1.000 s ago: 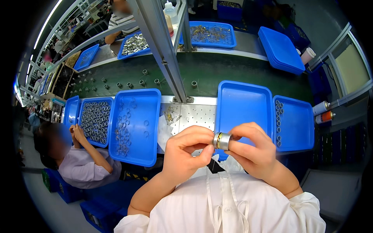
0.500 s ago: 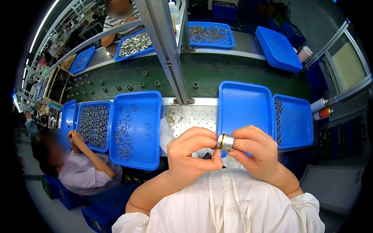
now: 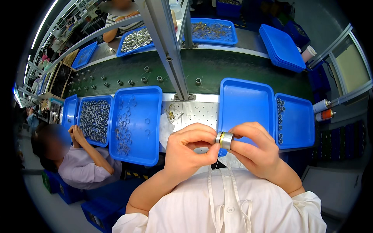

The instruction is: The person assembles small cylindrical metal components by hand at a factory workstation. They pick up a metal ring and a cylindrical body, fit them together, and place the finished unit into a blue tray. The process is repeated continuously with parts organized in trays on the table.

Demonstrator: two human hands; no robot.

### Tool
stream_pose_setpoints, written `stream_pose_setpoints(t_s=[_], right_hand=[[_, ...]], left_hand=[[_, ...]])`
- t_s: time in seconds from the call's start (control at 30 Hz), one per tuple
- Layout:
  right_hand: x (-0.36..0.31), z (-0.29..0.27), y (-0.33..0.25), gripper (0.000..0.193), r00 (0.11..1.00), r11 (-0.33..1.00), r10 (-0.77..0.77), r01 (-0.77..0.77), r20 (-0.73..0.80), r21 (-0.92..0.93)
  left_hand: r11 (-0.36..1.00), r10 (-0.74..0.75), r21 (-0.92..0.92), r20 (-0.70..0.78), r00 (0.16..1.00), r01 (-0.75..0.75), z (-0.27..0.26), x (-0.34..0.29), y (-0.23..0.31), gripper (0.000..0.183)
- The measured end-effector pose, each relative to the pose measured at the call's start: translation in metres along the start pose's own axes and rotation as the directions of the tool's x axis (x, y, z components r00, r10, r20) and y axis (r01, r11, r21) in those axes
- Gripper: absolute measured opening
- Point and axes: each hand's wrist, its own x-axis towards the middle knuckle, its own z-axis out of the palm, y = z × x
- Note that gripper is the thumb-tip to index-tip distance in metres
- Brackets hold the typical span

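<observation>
**Small metal cylinder held between both hands, above the near edge of the worktop**

Nearest: left hand point(image 3: 190, 149) and right hand point(image 3: 258, 149) meet at chest height over a white apron point(image 3: 229, 202). Between them a short metal cylinder point(image 3: 225, 140) with a brass-coloured band, axis roughly level. Left hand grasps its left end with thumb and curled fingertips; right hand grasps the right end the same way. Neither hand is free. The part hangs clear of any tray, just in front of the empty blue tray point(image 3: 245, 105).

Judgement on handling: the piece is small and smooth, so a pinch at both ends with the fingertips, not the palm, looks right. Keep the two halves on one axis while working them; a tilt could bind the band. Hold it over the tray, so a slip lands in it.

Containers, near to far:
- Blue tray, centre right: nothing in it that I can see.
- Right blue tray point(image 3: 297, 120): one column of small rings along its left wall.
- Left blue tray point(image 3: 136, 124): loose thin rings, scattered, mostly left half.
- Further left tray point(image 3: 94, 120): packed rows of metal sleeves, beside a seated co-worker point(image 3: 77, 163).
- Perforated metal plate point(image 3: 198, 112) between trays: a few small bits.
- Green conveyor belt point(image 3: 233, 66): scattered upright sleeves.
- Far trays point(image 3: 211, 31): heaps of metal parts; detail too small.
</observation>
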Motion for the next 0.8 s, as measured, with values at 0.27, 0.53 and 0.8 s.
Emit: stream_pose_setpoints(t_s=[0.27,0.53,0.8], right_hand=[[-0.008,-0.004,-0.006,0.028,0.987,0.977,0.16,-0.161,0.017,0.14],[-0.013,-0.006,-0.007,0.03,0.999,0.999,-0.03,0.03,0.02,0.036],[-0.024,-0.007,-0.005,0.029,0.999,0.999,-0.035,0.034,0.031,0.004]], left_hand=[[0.787,0.458,0.462,0.004,0.889,-0.408,0.012,-0.005,-0.001,0.019],[0.98,0.137,0.155,-0.082,0.987,-0.123,0.017,-0.017,-0.001,0.018],[0.95,0.205,0.246,-0.029,0.978,-0.192,0.022,-0.024,-0.008,0.018]])
